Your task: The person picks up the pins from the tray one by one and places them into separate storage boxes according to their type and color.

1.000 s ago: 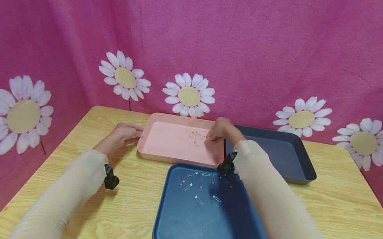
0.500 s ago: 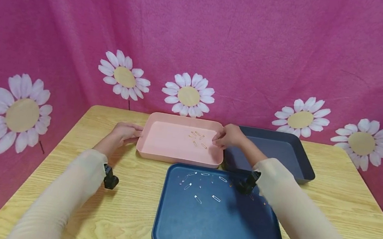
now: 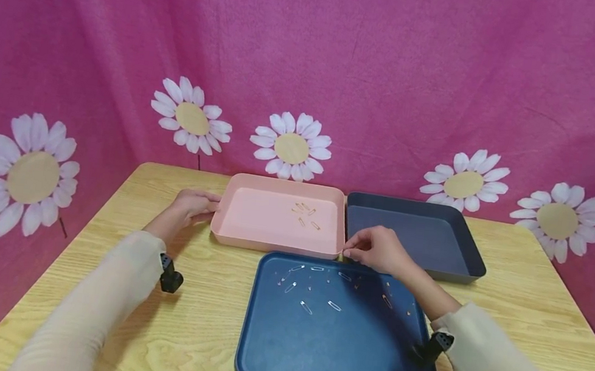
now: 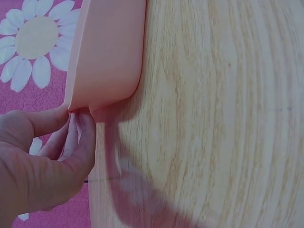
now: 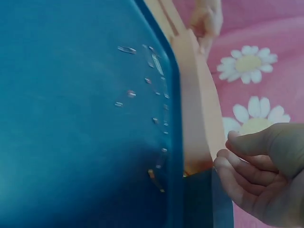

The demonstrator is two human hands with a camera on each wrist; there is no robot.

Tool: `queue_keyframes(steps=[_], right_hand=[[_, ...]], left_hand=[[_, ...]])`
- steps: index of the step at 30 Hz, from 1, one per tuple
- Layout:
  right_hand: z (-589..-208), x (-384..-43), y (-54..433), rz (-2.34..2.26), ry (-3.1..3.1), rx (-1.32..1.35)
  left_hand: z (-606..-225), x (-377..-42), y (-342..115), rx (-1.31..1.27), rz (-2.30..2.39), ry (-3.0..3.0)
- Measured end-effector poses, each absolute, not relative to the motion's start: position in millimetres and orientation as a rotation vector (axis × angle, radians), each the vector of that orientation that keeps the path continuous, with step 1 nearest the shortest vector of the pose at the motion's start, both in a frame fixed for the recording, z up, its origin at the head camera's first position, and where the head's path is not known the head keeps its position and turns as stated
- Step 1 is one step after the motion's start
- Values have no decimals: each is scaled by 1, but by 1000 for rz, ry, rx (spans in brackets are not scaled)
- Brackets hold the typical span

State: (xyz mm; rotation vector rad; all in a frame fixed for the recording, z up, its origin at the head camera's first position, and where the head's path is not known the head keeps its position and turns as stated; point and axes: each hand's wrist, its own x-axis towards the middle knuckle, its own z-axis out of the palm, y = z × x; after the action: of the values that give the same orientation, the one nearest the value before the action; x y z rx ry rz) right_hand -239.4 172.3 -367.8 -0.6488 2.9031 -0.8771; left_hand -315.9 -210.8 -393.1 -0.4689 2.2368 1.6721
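Gold safety pins (image 3: pixel 315 225) lie in a pink tray (image 3: pixel 252 220) near the far edge of the bench (image 3: pixel 194 320), its left rim pinched by the left hand (image 3: pixel 191 206). Beside it, toward the bench's far right corner, sits a dark tray (image 3: pixel 419 230). Nearer the front edge, a blue tray (image 3: pixel 311 355) carries more pins (image 3: pixel 335 306), silver and gold. Over its far rim, the right hand (image 3: pixel 381 250) hangs released, fingers loosely bent.

One pink tray (image 3: pixel 261 215), one grey tray (image 3: pixel 413 230), one blue tray (image 3: pixel 306 355) — three. The pink holds about six golden pins (image 3: pixel 315 225), the blue more than ten small pins (image 3: pixel 334 305). One left hand (image 3: pixel 192 205), one right hand (image 3: pixel 381 249) — two wrist cameras (image 3: pixel 171 280), five printed daisies (image 3: pixel 292 148).
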Motion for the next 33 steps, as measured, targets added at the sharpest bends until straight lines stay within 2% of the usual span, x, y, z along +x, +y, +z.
queue_keyframes(steps=[5,14,33], right_hand=[[-374,-219,175,-745,2924,-746],[-393,-205,186,-517,2918,-1115],[-390,-176,194,-542,2889,-1039]], left_hand=[[-394,-317,-212,-454,1695,2236],[-397,-314,-212,-469,1683,2223],[-397,-314,-211,-442,1711,2221]])
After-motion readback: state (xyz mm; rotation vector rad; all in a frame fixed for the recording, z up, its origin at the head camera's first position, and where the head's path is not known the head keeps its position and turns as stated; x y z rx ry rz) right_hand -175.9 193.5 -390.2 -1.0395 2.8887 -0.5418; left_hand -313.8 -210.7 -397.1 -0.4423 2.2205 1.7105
